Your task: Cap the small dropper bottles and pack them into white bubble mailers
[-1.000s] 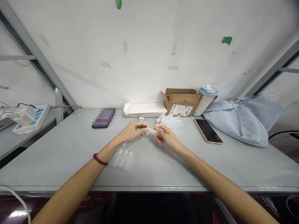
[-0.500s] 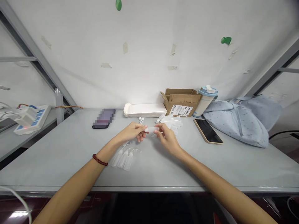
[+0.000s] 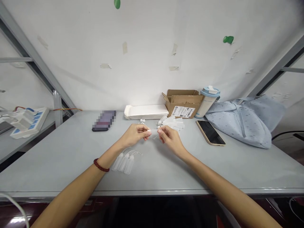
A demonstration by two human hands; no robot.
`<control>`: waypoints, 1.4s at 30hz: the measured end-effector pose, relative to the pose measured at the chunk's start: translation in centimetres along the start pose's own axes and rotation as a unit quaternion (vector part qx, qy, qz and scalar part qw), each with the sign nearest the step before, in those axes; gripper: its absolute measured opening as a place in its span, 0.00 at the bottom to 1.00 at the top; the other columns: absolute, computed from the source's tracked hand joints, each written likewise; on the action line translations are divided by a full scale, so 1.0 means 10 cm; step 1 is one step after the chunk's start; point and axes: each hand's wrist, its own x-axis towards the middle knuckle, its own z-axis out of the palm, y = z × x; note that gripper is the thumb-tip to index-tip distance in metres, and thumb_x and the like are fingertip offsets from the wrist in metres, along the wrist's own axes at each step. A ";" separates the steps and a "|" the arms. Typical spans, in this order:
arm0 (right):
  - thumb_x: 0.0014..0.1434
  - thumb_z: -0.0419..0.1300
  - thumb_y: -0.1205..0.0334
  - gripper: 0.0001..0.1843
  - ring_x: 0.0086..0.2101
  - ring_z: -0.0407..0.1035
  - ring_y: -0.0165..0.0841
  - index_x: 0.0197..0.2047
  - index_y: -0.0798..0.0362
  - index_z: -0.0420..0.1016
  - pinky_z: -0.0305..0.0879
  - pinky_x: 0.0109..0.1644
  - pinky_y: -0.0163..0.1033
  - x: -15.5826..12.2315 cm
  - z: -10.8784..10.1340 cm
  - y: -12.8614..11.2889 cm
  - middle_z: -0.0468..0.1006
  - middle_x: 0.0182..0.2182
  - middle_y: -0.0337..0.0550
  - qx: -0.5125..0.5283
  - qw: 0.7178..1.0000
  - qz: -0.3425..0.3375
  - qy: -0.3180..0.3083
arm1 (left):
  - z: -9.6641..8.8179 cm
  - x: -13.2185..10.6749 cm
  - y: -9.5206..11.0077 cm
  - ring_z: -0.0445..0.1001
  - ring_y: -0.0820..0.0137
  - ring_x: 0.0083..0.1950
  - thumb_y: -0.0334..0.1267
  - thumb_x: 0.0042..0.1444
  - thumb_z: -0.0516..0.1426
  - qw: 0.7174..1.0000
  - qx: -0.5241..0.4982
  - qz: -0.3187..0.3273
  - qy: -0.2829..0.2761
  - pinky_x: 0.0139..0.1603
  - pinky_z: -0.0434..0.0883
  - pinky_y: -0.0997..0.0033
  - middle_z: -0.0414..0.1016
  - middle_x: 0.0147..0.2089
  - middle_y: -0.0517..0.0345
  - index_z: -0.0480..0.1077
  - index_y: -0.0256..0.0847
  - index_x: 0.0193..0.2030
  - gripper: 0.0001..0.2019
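Plastic bottles (image 3: 123, 163) near pinching hands (image 3: 134, 134), open cardboard box (image 3: 186, 102) behind, bottom hidden

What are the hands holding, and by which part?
The left hand pinches a small, whitish, plastic-looking piece; its grip hides which part. The right hand is pinched shut; anything inside is too small to tell.

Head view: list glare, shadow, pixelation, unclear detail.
Head view: bright glare on the floor, lower left; head view: faint shadow on the wall; head view: left phone mostly pixelated; head view: detail between left hand and right hand too fine to read.
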 end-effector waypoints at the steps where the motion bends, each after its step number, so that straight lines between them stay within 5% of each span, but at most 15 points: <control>1: 0.59 0.52 0.51 0.14 0.21 0.61 0.27 0.32 0.53 0.66 0.57 0.27 0.35 0.00 0.00 -0.01 0.68 0.21 0.36 0.017 1.000 0.010 -0.002 | 0.01 0.00 0.00 0.71 0.73 0.28 0.43 0.49 0.62 1.000 0.000 0.006 0.007 0.35 0.70 0.71 0.72 0.26 0.59 0.72 0.35 0.29 0.11; 7: 0.56 0.54 0.46 0.18 0.20 0.60 0.27 0.35 0.54 0.66 0.56 0.25 0.35 0.01 0.01 0.00 0.68 0.22 0.36 0.089 0.995 0.031 0.014 | 0.02 0.03 -0.04 0.73 0.69 0.32 0.51 0.53 0.58 1.000 -0.011 0.013 0.006 0.32 0.73 0.70 0.74 0.31 0.53 0.73 0.34 0.32 0.18; 12: 0.57 0.54 0.47 0.18 0.22 0.61 0.27 0.38 0.54 0.67 0.58 0.27 0.35 -0.01 0.01 -0.01 0.69 0.23 0.37 0.087 0.996 0.016 0.020 | 0.03 0.03 -0.04 0.71 0.72 0.25 0.59 0.57 0.50 0.999 -0.004 -0.034 -0.036 0.25 0.69 0.71 0.73 0.30 0.51 0.69 0.33 0.27 0.27; 18: 0.58 0.53 0.45 0.19 0.19 0.58 0.27 0.36 0.54 0.66 0.55 0.24 0.34 0.00 -0.01 -0.01 0.63 0.18 0.32 0.050 0.999 0.013 0.004 | 0.03 -0.01 0.01 0.67 0.74 0.24 0.52 0.58 0.51 0.998 0.054 0.002 -0.024 0.29 0.66 0.74 0.68 0.22 0.58 0.66 0.36 0.22 0.22; 24: 0.57 0.52 0.41 0.22 0.18 0.60 0.28 0.27 0.51 0.62 0.58 0.24 0.36 0.04 -0.03 0.07 0.60 0.16 0.32 0.051 0.998 0.028 0.003 | 0.08 -0.05 0.00 0.69 0.71 0.29 0.45 0.56 0.55 0.992 0.116 0.049 -0.010 0.32 0.66 0.73 0.70 0.26 0.58 0.69 0.36 0.28 0.14; 33: 0.46 0.61 0.36 0.29 0.15 0.54 0.23 0.19 0.51 0.54 0.58 0.17 0.33 0.05 -0.03 0.01 0.54 0.16 0.30 0.200 0.971 0.128 -0.039 | 0.10 -0.03 -0.04 0.71 0.69 0.32 0.39 0.53 0.56 0.964 0.221 0.142 0.042 0.34 0.67 0.72 0.77 0.32 0.55 0.71 0.38 0.30 0.07; 37: 0.46 0.62 0.37 0.28 0.16 0.56 0.23 0.21 0.52 0.57 0.60 0.19 0.34 0.05 -0.04 -0.02 0.57 0.17 0.30 0.215 0.966 0.137 -0.029 | 0.10 -0.02 -0.03 0.73 0.69 0.34 0.42 0.54 0.56 0.980 0.163 0.109 0.024 0.37 0.68 0.72 0.76 0.33 0.55 0.72 0.37 0.32 0.10; 42: 0.54 0.57 0.40 0.23 0.18 0.62 0.26 0.27 0.53 0.64 0.61 0.24 0.35 0.03 -0.03 -0.02 0.65 0.18 0.33 0.129 0.990 0.058 -0.002 | 0.08 -0.03 -0.01 0.71 0.72 0.27 0.49 0.58 0.51 0.994 0.099 0.029 -0.021 0.31 0.68 0.73 0.72 0.27 0.56 0.70 0.36 0.27 0.19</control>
